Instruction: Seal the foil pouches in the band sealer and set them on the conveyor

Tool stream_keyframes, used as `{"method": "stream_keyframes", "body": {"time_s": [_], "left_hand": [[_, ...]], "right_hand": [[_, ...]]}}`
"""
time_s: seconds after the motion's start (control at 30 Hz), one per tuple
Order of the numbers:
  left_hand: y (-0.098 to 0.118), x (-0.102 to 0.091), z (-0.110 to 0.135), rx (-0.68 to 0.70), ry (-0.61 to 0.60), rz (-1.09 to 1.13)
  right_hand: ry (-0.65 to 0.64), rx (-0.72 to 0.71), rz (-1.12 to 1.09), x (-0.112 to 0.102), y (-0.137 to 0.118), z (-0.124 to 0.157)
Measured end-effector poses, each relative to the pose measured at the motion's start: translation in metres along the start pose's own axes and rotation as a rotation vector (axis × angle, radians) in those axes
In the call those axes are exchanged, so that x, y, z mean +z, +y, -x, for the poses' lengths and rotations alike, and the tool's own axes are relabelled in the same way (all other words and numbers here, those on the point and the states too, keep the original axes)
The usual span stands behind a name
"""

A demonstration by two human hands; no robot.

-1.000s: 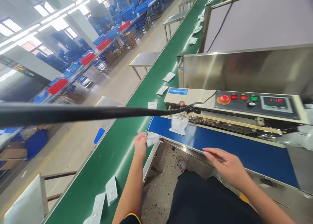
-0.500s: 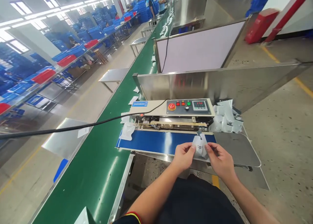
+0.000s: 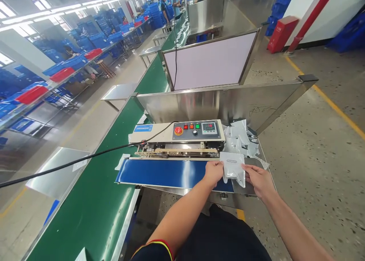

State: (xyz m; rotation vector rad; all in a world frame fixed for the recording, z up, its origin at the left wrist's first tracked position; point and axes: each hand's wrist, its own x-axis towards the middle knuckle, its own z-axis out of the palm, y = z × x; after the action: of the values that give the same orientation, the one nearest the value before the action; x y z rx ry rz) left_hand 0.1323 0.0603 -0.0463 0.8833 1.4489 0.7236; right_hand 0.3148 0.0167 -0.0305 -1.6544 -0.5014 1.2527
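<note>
1. The left hand (image 3: 213, 173) and right hand (image 3: 257, 180) hold a printed plastic pouch (image 3: 233, 169) narrowly from either side, which keeps it flat and upright.
2. The pouch sits over the right end of the blue belt (image 3: 168, 173), just in front of the band sealer (image 3: 196, 132).
3. Loose pouches (image 3: 238, 136) lie heaped beside the sealer, within easy reach of the hands.

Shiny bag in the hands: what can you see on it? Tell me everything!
The pale, shiny plastic pouch is a slightly crumpled rectangle with a small grey printed word near its top, too small to read. The left hand holds one side, the right hand touches the other, over the end of the long blue conveyor belt.
</note>
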Motion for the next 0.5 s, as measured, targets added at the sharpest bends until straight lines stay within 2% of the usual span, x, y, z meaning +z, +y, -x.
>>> {"method": "stream_keyframes", "body": {"time_s": [0.1, 0.2, 0.27, 0.37, 0.43, 0.5], "left_hand": [[-0.008, -0.009, -0.011, -0.01, 0.032, 0.073], [-0.013, -0.029, -0.013, -0.012, 0.069, 0.109], [-0.015, -0.046, -0.009, -0.004, 0.085, 0.118], [-0.022, -0.072, 0.005, 0.085, 0.118, 0.163], [-0.034, -0.095, 0.018, 0.152, 0.212, 0.256], [-0.053, -0.129, 0.031, 0.174, 0.381, 0.351]], "right_hand": [[-0.062, 0.042, 0.01, 0.013, -0.003, -0.007], [-0.123, 0.077, 0.036, 0.034, -0.006, -0.007], [-0.161, 0.105, 0.06, 0.05, -0.009, -0.005], [-0.186, 0.155, 0.102, 0.068, -0.014, 0.003], [-0.175, 0.178, 0.15, 0.069, -0.013, 0.009], [-0.179, 0.152, 0.227, 0.06, -0.009, 0.012]]}}
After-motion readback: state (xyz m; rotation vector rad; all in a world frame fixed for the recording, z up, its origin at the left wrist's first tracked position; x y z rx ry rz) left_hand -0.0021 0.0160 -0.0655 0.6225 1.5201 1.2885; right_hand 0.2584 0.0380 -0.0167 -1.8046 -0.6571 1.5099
